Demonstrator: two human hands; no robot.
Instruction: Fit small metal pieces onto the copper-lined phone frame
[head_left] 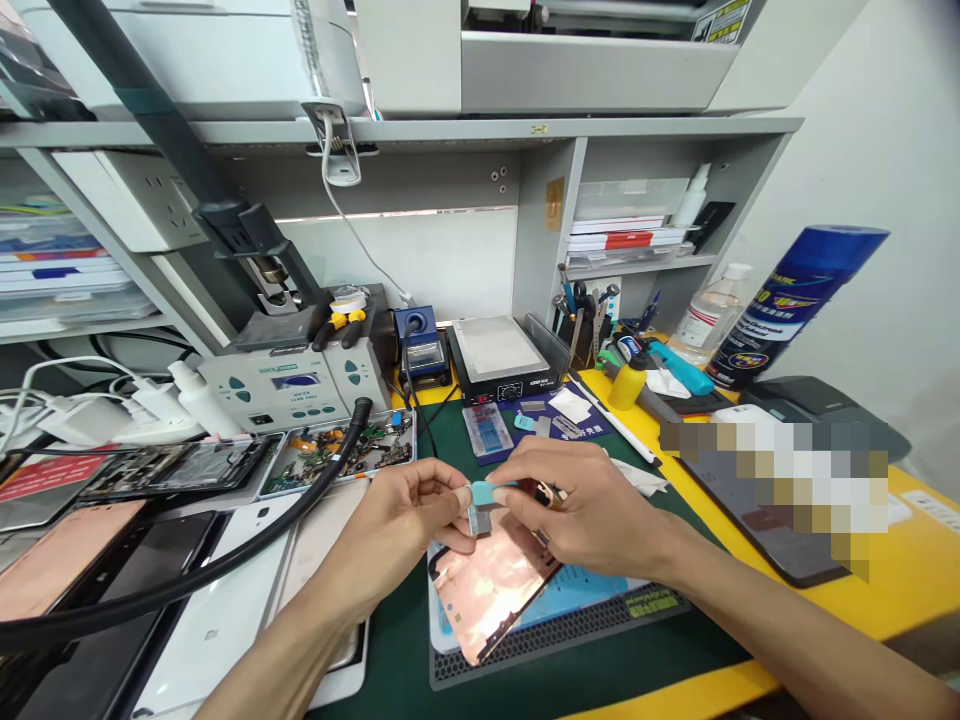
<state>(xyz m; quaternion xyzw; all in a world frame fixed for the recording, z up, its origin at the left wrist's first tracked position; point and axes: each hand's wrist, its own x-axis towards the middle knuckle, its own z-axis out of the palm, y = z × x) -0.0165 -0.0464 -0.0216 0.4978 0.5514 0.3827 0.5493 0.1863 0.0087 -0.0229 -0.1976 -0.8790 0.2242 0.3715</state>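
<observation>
My left hand [420, 508] is closed, its thumb and index finger pinching the left edge of a small grey-and-clear sticker with a teal pull tab [484, 493]. From the other side my right hand [574, 505] is closed in a pinch on the teal tab. Just below both hands lies a copper-coloured, foil-like panel [491, 590] with dark edges, tilted across a blue work mat [592, 583] with a grey honeycomb border. My right fingers hide part of the panel's upper end.
Phones and tablets, one white tablet [225, 600] among them, lie at left under a black hose [300, 535]. Behind stand a tray of circuit parts [341, 445], a control box [292, 385] and a hot plate [502, 350]. Right: a yellow bottle [628, 385] and a blue spray can [799, 300].
</observation>
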